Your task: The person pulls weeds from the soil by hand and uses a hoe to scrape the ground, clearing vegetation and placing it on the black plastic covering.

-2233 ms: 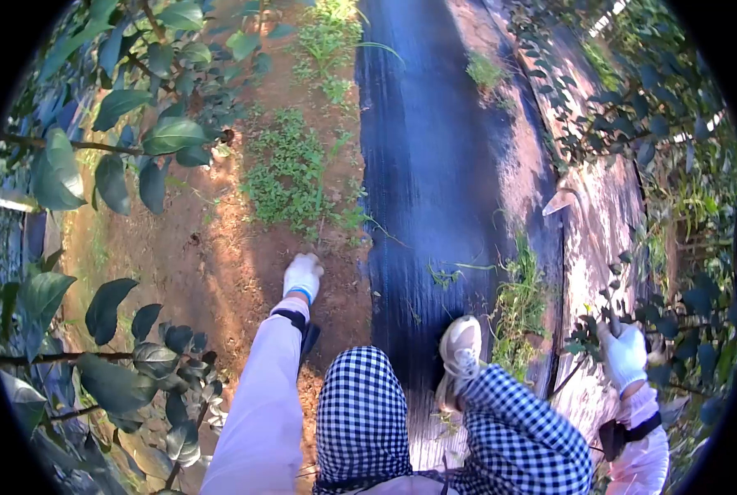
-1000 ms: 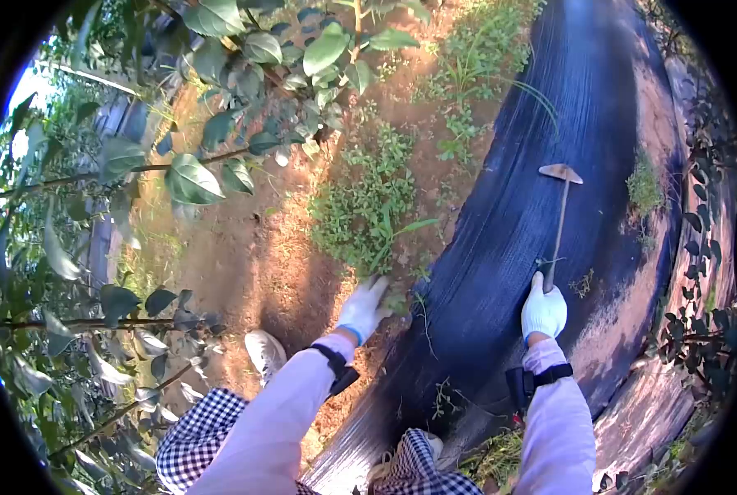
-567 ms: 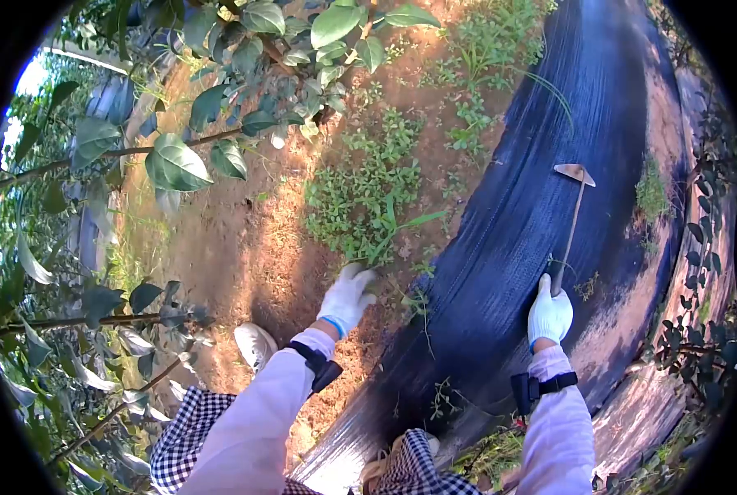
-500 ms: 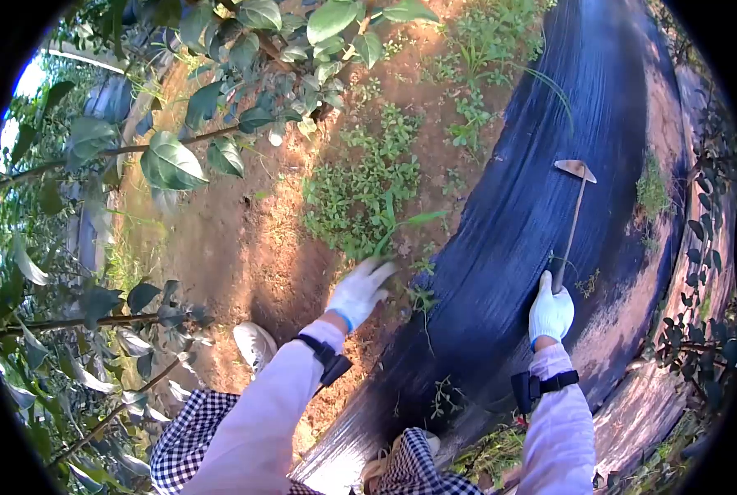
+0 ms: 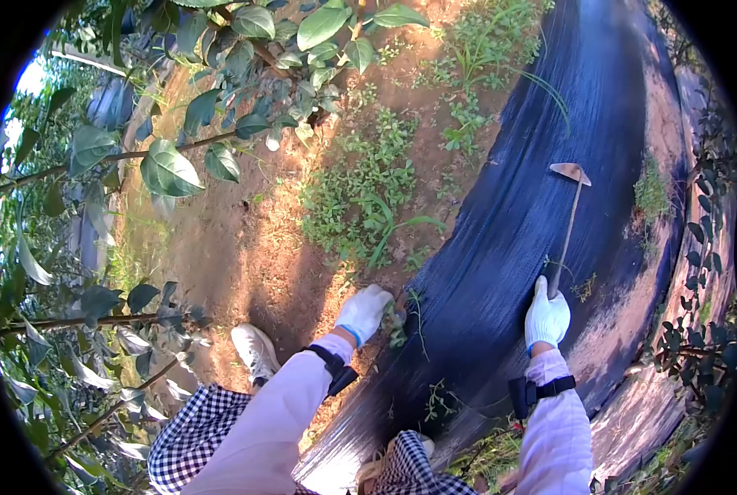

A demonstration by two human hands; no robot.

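Note:
My left hand [image 5: 363, 313], in a white glove, is low over the soil at the left edge of the black plastic sheet [image 5: 500, 247]. Its fingers are curled beside a small green weed [image 5: 395, 323]; whether they grip it is hard to make out. My right hand [image 5: 547, 317], gloved too, is closed around the handle of a small hoe [image 5: 568, 231]. The hoe's flat metal head [image 5: 571, 173] points away from me over the sheet. A patch of low weeds [image 5: 360, 190] grows on the soil beyond my left hand.
Leafy branches [image 5: 170, 169] reach in from the left. More weeds [image 5: 484, 49] grow beside the sheet farther off. My shoe [image 5: 254, 351] stands on brown soil at lower left. Pale ground and dark-leaved plants [image 5: 698, 346] lie to the right.
My left hand has moved back toward me and slightly right, and its spread fingers have curled in. A weed now shows beside it. My right hand and the hoe have barely shifted.

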